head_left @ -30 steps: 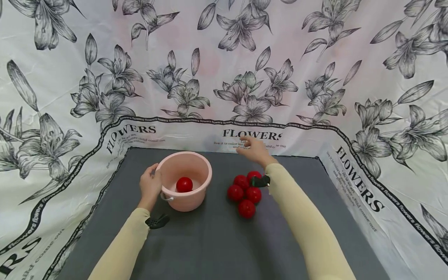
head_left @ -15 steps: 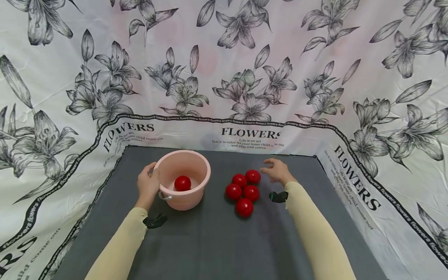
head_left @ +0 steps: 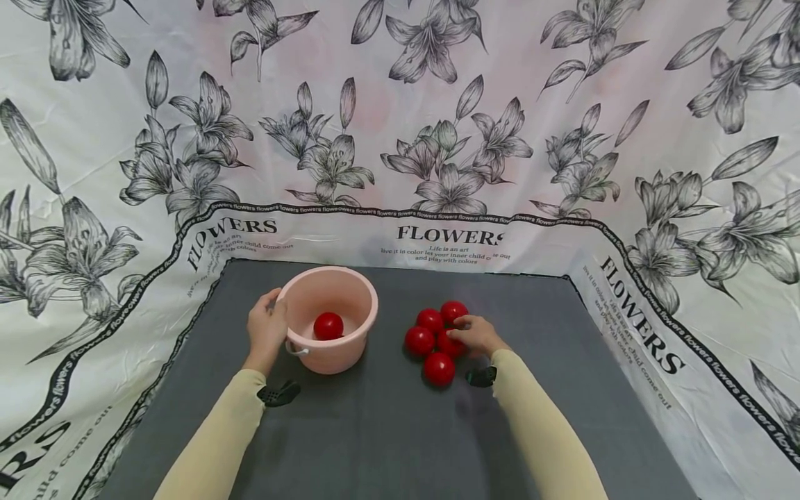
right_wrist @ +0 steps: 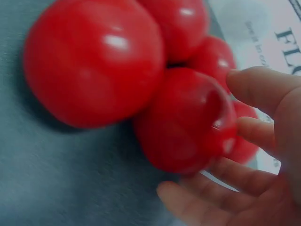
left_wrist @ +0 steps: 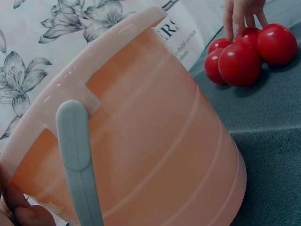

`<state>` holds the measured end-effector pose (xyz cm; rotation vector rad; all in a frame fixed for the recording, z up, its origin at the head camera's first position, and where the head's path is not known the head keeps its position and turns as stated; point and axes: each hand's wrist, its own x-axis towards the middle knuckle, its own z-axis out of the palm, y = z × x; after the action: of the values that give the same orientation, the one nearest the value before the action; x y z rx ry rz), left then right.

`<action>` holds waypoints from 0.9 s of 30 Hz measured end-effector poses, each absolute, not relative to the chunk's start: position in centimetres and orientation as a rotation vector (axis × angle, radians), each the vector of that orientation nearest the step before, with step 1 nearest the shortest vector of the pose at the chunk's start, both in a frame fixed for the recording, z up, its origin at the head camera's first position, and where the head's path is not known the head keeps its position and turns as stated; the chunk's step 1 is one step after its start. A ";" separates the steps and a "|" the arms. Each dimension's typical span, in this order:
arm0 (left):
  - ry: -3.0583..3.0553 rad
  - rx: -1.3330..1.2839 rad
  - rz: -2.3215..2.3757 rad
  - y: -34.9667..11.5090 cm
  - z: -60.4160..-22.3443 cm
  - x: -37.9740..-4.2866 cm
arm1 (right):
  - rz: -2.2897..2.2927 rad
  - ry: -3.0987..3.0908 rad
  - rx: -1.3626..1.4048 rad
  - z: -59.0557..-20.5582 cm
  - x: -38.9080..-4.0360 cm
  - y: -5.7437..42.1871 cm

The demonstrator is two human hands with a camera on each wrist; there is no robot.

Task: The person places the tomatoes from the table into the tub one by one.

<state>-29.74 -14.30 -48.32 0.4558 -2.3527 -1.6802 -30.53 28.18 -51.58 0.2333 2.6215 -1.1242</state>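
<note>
On the left of the head view, my left hand grips the rim of a pink bucket. Inside the bucket sits one red ball. A grey-white handle hangs down the bucket's near side in the left wrist view. To the right, my right hand is at a cluster of shiny red balls. Its thumb and spread fingers lie about one red ball, not closed round it. Whether the fingertips touch that ball is hard to tell.
Several red balls sit together, with one red ball nearest me and another red ball on the bucket side. A dark grey tabletop lies under everything. White flower-printed cloth rises behind and at both sides.
My right hand has come down from above the far edge, passed right of the balls, then moved left onto the cluster. My left hand keeps its hold on the bucket.
</note>
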 end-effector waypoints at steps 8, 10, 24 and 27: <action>-2.347 0.445 -1.687 -14.1 -48.2 -30.0 | -1.132 2.636 0.237 -52.2 -30.2 27.3; -2.347 0.448 -1.679 -14.1 -48.2 -30.0 | -1.135 2.632 0.245 -52.2 -30.1 27.2; -2.341 0.453 -1.684 -14.3 -48.3 -29.8 | -1.158 2.653 0.253 -51.9 -30.1 28.2; -2.344 0.446 -1.690 -14.4 -48.4 -29.8 | -1.118 2.686 0.283 -50.7 -30.6 29.5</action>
<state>-29.79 -14.43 -48.39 0.4463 -2.3444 -1.6901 -30.59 29.48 -50.70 0.2825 2.6863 -1.1185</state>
